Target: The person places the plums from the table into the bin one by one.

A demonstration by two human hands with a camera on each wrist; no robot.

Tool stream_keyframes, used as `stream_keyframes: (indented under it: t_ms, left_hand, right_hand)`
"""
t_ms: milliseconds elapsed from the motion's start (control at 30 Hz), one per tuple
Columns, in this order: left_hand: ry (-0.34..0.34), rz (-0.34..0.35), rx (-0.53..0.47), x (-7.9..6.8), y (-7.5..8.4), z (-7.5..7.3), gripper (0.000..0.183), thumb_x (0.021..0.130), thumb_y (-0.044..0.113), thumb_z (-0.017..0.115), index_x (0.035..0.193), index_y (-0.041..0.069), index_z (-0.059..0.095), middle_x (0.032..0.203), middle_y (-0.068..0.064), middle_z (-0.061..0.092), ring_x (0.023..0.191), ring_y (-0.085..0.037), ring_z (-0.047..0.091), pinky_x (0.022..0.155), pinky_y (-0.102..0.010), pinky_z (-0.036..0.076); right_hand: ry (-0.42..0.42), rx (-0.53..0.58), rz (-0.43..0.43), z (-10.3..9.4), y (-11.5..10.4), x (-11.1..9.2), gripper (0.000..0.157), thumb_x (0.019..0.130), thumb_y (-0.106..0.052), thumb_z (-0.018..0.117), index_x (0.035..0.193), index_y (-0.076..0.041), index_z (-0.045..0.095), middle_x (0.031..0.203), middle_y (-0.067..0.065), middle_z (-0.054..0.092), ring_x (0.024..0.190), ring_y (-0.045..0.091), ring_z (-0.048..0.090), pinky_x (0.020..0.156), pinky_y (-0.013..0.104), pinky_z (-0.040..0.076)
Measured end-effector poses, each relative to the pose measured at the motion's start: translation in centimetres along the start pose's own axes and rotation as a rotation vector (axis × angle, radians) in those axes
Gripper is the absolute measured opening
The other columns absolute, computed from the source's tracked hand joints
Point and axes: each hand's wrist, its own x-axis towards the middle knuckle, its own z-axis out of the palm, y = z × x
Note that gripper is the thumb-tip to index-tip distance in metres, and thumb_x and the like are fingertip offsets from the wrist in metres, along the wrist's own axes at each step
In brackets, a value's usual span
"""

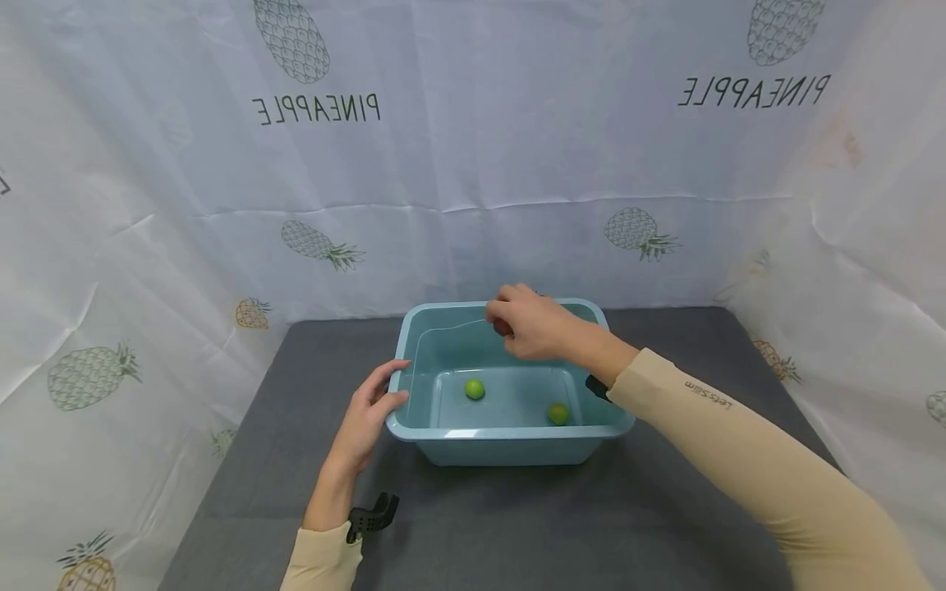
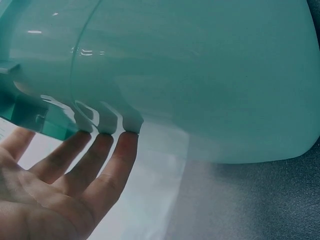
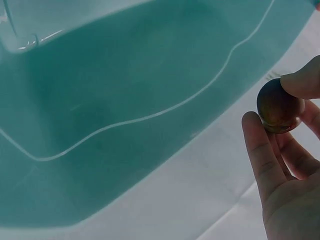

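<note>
A blue-green plastic basin (image 1: 502, 433) stands on the dark grey table. At its left rim, my left hand (image 1: 367, 414) grips the edge; in the left wrist view its fingertips (image 2: 131, 137) press against the basin's outer wall (image 2: 225, 85). Above the basin's far side, my right hand (image 1: 535, 324) pinches a small dark reddish-brown round fruit (image 3: 280, 106) between thumb and fingers, mostly hidden by the hand in the head view. Inside, on the basin's floor, lie two small green round fruits, one left of the middle (image 1: 475, 389) and one near the front right (image 1: 558, 414).
The grey cloth-covered table (image 1: 517, 525) extends around the basin. White curtains (image 1: 473, 156) printed with pineapples hang behind the table and along both sides. A black wrist strap (image 1: 373, 515) sits on my left wrist. The right forearm crosses the basin's right rim.
</note>
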Motion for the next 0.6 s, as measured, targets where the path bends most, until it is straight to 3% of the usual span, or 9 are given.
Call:
stream_keyframes:
  t_ms: [600]
  left_hand:
    - [-0.007,-0.004,0.0,0.0,0.0,-0.2,0.044,0.1,0.013,0.058,0.144,0.015,0.053,0.157,-0.013,0.037,0.13,-0.037,0.049,0.098,-0.051,0.045]
  right_hand:
    - [-0.112,0.037,0.0,3.2,0.8,2.2,0.021,0.09,0.005,0.058,0.102,-0.012,0.061,0.097,0.003,0.049,0.095,0.025,0.041,0.077,0.038,0.039]
